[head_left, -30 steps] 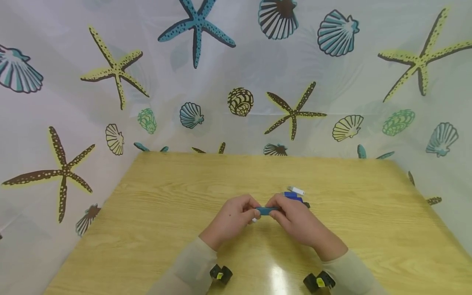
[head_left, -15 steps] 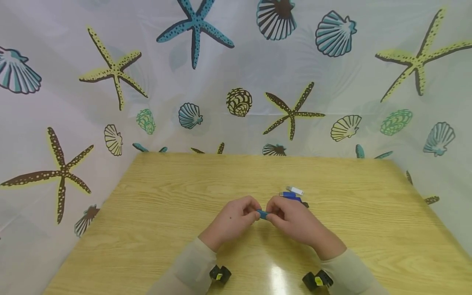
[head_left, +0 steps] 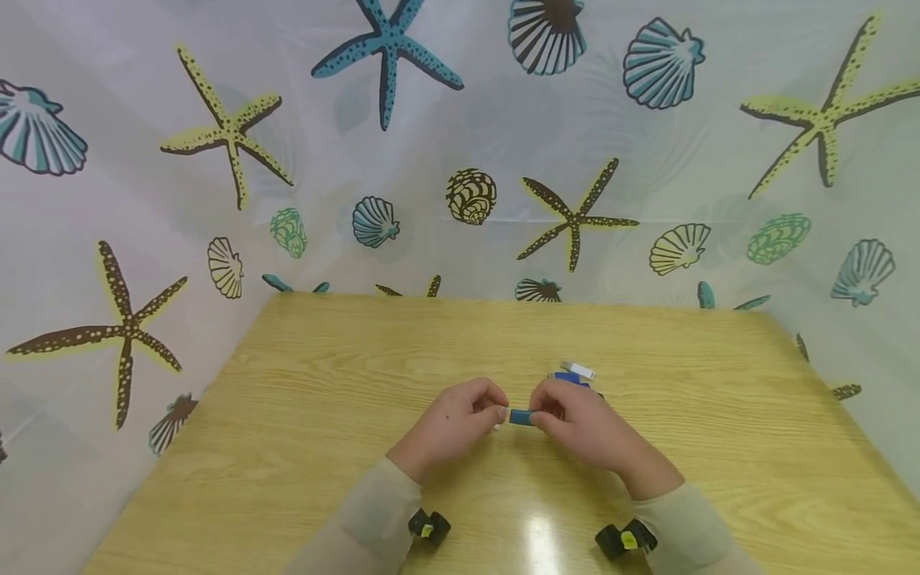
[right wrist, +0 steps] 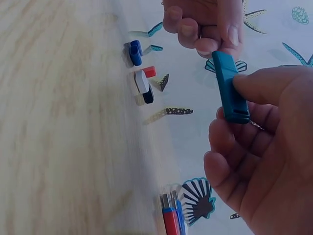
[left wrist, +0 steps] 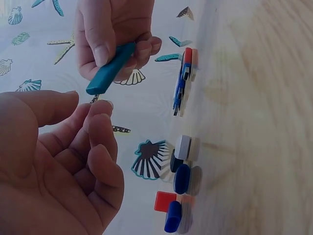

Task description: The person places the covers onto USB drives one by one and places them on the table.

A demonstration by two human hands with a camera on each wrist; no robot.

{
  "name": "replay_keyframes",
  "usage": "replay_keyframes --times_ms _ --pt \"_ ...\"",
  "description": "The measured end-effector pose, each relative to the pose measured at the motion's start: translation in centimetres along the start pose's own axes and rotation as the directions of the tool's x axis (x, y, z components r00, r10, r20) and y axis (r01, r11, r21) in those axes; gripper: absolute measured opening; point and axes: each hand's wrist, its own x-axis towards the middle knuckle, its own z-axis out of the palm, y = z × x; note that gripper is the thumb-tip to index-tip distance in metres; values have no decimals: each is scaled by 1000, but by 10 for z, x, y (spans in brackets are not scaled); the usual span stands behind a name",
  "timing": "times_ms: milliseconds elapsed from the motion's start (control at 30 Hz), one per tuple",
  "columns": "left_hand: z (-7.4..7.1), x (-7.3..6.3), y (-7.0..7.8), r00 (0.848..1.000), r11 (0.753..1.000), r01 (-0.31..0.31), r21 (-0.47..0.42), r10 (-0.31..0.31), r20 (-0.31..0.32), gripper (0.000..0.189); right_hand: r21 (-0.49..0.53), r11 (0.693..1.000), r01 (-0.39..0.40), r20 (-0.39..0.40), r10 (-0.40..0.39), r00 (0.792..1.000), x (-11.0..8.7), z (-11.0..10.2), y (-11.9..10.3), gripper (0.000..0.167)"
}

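Note:
A teal USB stick lies between the thumb and fingers of my right hand, which pinches it at its side. My left hand is just left of the stick's near end, its fingers loosely bent. In the left wrist view, a small gap separates the left thumb and fingertips from the teal stick, and nothing shows between them. Behind the right hand lie a white USB stick and a blue USB stick, the blue one partly hidden by that hand.
On the wooden table, small cap-like pieces lie in a loose group: white, blue and red. A red USB stick with a bare metal plug lies apart from them. A shell-patterned sheet surrounds the table.
Half a second ago both hands held the teal stick, close together and with it tilted. Now the right hand has shifted right with the stick, and the left fingers are off it.

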Motion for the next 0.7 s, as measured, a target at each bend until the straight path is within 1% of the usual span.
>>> replay_keyframes --times_ms 133,233,367,533,700 --pt "-1 2 -3 1000 1000 8 -7 -8 -13 14 -41 999 -5 -8 5 1000 0 -5 4 7" --pt "-3 2 -4 1000 1000 14 -16 -15 -23 15 -95 994 -44 -16 43 999 0 -8 10 8" --pt "-5 2 -4 999 999 20 -25 -21 -27 15 -123 989 -88 -10 87 996 0 -12 19 8" --pt "-5 1 -4 999 1000 17 19 -17 -31 16 -155 981 -117 17 121 993 -1 -16 23 10" --pt "-3 2 -5 999 996 28 80 -27 -19 15 -187 974 -131 45 141 989 -3 -17 25 9"
